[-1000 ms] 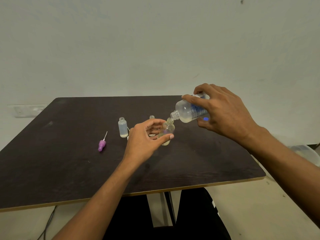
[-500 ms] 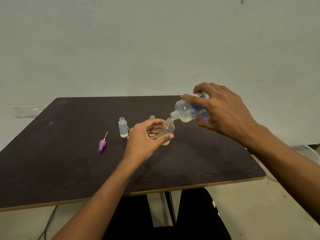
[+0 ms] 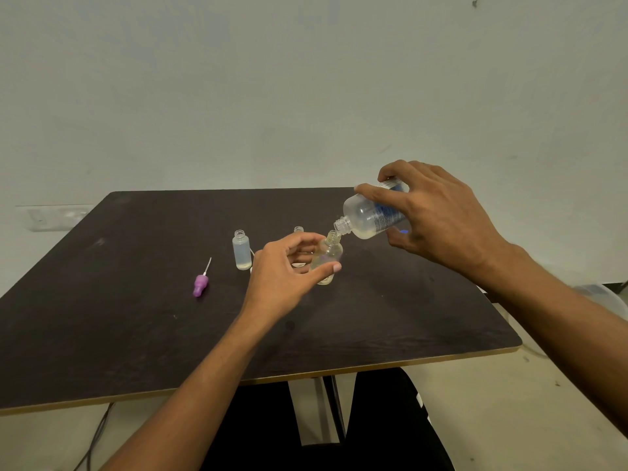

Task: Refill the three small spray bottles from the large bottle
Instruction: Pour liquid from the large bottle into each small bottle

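Note:
My right hand (image 3: 438, 219) grips the large clear bottle (image 3: 368, 217) with a blue label, tipped down to the left, its open neck touching the mouth of a small round clear bottle (image 3: 328, 254). My left hand (image 3: 283, 275) holds that small bottle upright on the dark table (image 3: 136, 334), thumb in front. A small frosted bottle (image 3: 242, 249) stands uncapped to the left with a little liquid at its bottom. Behind my left hand only the open neck of a third small bottle (image 3: 298, 229) shows.
A purple spray cap with its thin tube (image 3: 201, 282) lies on the table left of the bottles. Something white lies partly hidden behind my left hand. A translucent container (image 3: 601, 295) stands on the floor at the right, and cables hang under the table's front left.
The hands and both bottles stay almost still; the large bottle remains tipped at the small bottle's mouth.

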`<state>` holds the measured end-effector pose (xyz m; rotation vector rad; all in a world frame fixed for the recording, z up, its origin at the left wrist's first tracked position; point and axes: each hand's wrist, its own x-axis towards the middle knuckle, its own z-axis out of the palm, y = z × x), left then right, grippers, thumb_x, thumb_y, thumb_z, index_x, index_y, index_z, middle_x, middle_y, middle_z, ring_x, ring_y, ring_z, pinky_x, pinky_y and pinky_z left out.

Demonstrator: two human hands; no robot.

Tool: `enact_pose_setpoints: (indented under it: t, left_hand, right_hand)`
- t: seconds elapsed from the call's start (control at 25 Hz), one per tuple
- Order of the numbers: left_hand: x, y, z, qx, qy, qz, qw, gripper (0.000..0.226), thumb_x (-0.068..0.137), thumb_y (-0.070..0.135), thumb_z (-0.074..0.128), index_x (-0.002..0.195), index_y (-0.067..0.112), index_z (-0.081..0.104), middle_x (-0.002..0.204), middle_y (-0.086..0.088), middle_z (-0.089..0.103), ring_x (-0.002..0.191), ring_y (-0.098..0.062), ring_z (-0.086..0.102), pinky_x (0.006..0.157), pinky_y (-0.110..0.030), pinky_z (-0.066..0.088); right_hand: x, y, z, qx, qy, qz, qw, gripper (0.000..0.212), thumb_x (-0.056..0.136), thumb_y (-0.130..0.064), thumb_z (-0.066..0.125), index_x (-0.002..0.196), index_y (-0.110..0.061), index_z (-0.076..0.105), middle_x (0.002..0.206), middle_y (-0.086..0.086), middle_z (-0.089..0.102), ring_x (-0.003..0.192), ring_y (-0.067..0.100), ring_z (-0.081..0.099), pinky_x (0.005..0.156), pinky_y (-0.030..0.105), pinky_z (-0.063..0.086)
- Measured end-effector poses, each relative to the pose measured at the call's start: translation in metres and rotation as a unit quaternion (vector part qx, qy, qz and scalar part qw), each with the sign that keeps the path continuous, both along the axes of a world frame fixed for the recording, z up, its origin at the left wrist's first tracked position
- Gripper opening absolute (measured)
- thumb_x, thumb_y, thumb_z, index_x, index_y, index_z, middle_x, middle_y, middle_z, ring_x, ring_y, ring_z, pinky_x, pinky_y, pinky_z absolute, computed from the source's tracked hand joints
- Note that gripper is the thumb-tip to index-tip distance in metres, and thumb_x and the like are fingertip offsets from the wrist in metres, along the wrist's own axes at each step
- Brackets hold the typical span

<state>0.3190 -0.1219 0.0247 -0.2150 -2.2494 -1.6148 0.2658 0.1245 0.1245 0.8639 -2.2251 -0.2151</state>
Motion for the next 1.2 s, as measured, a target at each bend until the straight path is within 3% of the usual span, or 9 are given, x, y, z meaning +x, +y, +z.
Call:
enact_pose_setpoints:
  t: [0.84, 1.2]
  left_hand:
    - [-0.0002, -0.0011, -0.0017, -0.006, 0.004, 0.005, 1.000, 0.053, 0.075, 0.038, 0.092, 0.123, 0.025, 0.074, 0.113, 0.013, 0.077, 0.104, 0.001, 0.073, 0.088, -0.025, 0.063]
    - [-0.0016, 0.0014, -0.0024, -0.008, 0.003, 0.003, 1.000, 0.052, 0.075, 0.039, 0.092, 0.122, 0.025, 0.075, 0.112, 0.013, 0.077, 0.103, 0.003, 0.072, 0.088, -0.021, 0.061]
  right_hand:
    - [-0.0030, -0.0018, 0.0008, 0.020, 0.009, 0.001, 1.000, 0.075, 0.077, -0.027, 0.088, 0.146, -0.031, 0.056, 0.137, 0.009, 0.056, 0.119, 0.034, 0.059, 0.100, 0.045, 0.050]
    - [-0.0065, -0.0002, 0.0019, 0.028, 0.003, 0.000, 1.000, 0.077, 0.078, -0.026, 0.085, 0.147, -0.032, 0.054, 0.139, 0.009, 0.054, 0.120, 0.032, 0.055, 0.104, 0.043, 0.047]
